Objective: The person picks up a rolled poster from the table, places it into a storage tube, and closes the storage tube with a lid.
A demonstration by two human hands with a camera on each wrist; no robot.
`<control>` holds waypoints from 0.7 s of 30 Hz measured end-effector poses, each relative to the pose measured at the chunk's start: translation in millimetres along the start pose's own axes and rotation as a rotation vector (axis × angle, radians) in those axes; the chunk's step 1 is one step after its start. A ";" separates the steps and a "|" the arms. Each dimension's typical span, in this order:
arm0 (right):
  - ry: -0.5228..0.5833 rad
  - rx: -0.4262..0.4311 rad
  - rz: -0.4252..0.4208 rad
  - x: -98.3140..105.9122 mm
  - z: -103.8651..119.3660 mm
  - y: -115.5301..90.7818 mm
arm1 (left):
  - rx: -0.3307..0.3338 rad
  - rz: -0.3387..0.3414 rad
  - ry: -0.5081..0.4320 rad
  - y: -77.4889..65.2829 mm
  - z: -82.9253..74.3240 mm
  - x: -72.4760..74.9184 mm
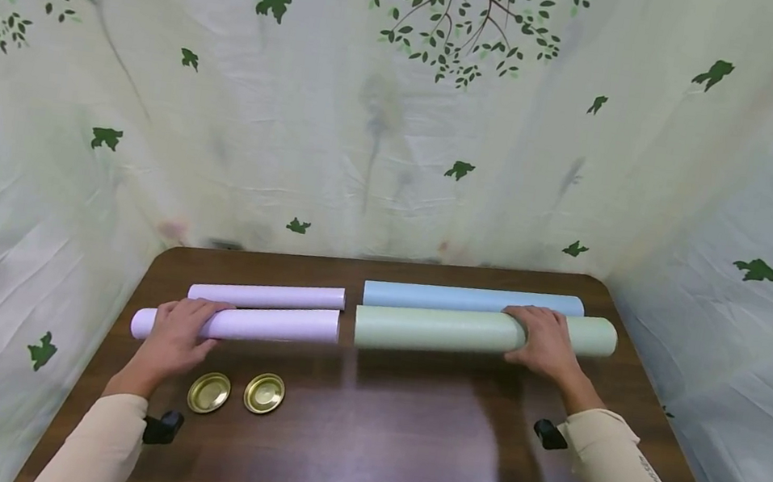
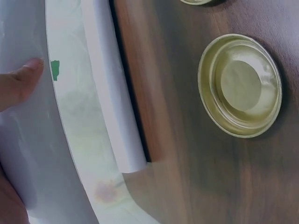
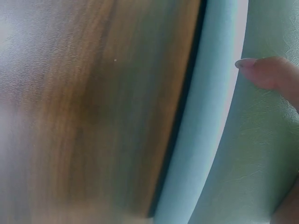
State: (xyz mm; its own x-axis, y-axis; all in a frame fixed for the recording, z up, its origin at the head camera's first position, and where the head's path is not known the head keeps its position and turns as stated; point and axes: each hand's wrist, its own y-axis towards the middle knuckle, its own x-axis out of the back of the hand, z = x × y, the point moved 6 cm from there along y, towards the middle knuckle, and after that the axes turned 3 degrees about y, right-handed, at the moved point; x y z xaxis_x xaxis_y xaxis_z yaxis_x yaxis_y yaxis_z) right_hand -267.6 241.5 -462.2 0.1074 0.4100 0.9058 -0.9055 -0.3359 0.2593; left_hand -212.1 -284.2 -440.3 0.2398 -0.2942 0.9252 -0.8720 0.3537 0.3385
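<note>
My left hand (image 1: 176, 335) grips the near lavender roll (image 1: 280, 323) toward its left end, fingers over the top and thumb on the near side. That roll appears raised off the table, with the far lavender roll (image 1: 277, 293) lying behind it. My right hand (image 1: 545, 345) holds a thicker pale green roll (image 1: 436, 331) right of its middle. A dark shadow falls below the green roll; whether it touches the table I cannot tell. Directly behind it lies a light blue roll (image 1: 452, 298), partly covered. In the wrist views, the left thumb (image 2: 29, 77) and right thumb (image 3: 261, 70) press the rolls.
Two shallow gold dishes, a left one (image 1: 208, 393) and a right one (image 1: 264, 393), sit on the brown wooden table (image 1: 388, 453) near my left wrist. A pale curtain (image 1: 400, 137) printed with green leaves hangs behind the table and on both sides.
</note>
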 end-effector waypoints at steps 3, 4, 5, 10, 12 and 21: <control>0.003 0.002 0.000 3.5 1.7 1.2 | 0.008 -0.003 -0.002 1.0 -1.1 0.6; 0.005 0.002 -0.001 4.6 2.3 1.4 | 0.009 -0.008 -0.004 1.5 -1.6 1.2; 0.007 0.001 -0.002 5.6 3.0 1.5 | 0.009 -0.012 -0.008 2.0 -2.3 1.7; 0.020 -0.012 -0.006 8.9 5.8 1.5 | 0.006 -0.027 -0.024 4.5 -6.0 3.5; 0.025 -0.017 -0.007 9.4 6.3 1.0 | 0.007 -0.033 -0.033 5.6 -7.1 4.3; 0.043 -0.018 -0.002 6.2 6.3 0.1 | -0.013 -0.061 -0.040 8.5 -9.9 4.3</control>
State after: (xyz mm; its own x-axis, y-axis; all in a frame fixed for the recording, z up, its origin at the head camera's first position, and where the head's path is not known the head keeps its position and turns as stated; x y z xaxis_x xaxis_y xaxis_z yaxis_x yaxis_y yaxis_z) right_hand -264.4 238.6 -454.5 0.0923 0.4467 0.8899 -0.9127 -0.3193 0.2549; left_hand -214.2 -273.7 -431.7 0.2750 -0.3511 0.8950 -0.8503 0.3457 0.3969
